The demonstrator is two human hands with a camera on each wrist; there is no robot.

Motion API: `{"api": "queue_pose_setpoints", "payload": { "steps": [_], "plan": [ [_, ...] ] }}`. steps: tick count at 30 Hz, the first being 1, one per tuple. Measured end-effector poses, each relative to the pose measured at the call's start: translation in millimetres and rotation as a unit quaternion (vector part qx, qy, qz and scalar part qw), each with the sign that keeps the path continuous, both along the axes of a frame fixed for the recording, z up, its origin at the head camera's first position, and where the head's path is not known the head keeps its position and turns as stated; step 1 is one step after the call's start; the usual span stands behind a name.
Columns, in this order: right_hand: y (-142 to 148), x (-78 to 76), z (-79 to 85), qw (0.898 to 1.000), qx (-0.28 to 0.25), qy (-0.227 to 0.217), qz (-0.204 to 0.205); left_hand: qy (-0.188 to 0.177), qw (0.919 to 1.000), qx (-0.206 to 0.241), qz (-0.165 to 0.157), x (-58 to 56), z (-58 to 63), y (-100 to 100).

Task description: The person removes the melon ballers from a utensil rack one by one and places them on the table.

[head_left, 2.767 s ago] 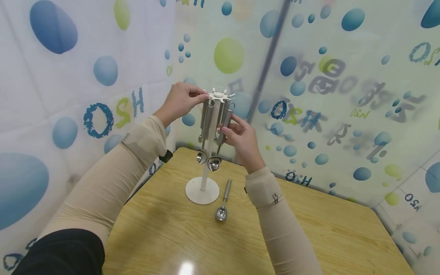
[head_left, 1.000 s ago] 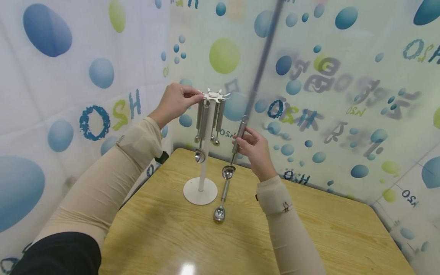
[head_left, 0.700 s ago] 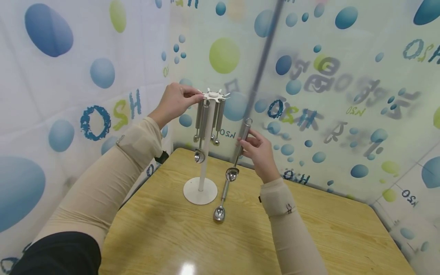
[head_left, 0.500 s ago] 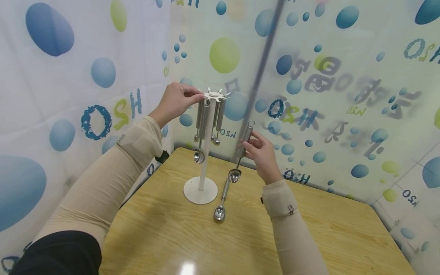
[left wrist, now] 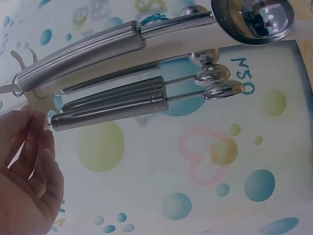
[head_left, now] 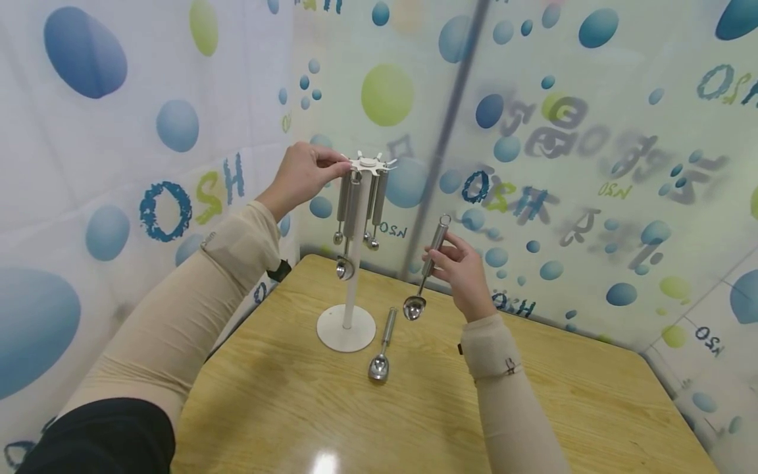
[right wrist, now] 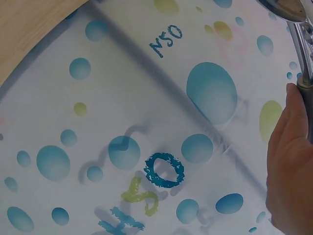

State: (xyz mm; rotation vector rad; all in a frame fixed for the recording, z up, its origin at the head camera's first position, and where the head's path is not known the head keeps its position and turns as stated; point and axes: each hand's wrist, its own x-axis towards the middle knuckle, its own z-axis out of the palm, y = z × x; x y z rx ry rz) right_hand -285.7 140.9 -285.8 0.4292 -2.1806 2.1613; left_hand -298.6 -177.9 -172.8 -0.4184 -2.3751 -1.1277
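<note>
In the head view my left hand [head_left: 304,172] pinches an arm of the white utensil stand's [head_left: 368,164] top hook ring. Several steel-handled scoops hang from the hooks, among them a large scoop [left wrist: 252,22] and smaller-headed ones [left wrist: 217,90], clearest in the left wrist view. Off to the stand's right, my right hand [head_left: 464,270] holds an ice cream scoop [head_left: 438,243] by its handle, bowl down and ring end up. Another ice cream scoop [head_left: 379,365] lies on the table beside the stand's round base. The right wrist view catches only part of my right hand and its scoop.
The wooden table [head_left: 284,408] carries the stand near its back left corner. Printed curtains [head_left: 551,197] with blue and green dots rise close behind the table and along its left side.
My right hand has taken an ice cream scoop off the stand and carried it right and somewhat lower, away from the stand. My left hand keeps its pinch on the hook ring.
</note>
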Motion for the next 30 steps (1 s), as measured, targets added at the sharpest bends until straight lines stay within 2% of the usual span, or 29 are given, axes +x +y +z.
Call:
{"api": "queue_pose_setpoints", "payload": {
  "steps": [11, 22, 30],
  "plan": [
    [9.0, -0.4, -3.6, 1.0, 0.011, -0.009, -0.02, 0.002, 1.0, 0.0, 0.004, 2.3, -0.2, -1.5],
    [15.6, -0.6, -12.5, 0.998, 0.014, -0.036, -0.04, 0.001, 1.0, 0.005, 0.006, 5.1, -0.6, 0.0],
    [22.7, -1.6, -19.3, 0.998, 0.023, -0.044, -0.035, -0.003, 1.0, 0.009, 0.003, 4.7, 0.0, 1.0]
  ]
}}
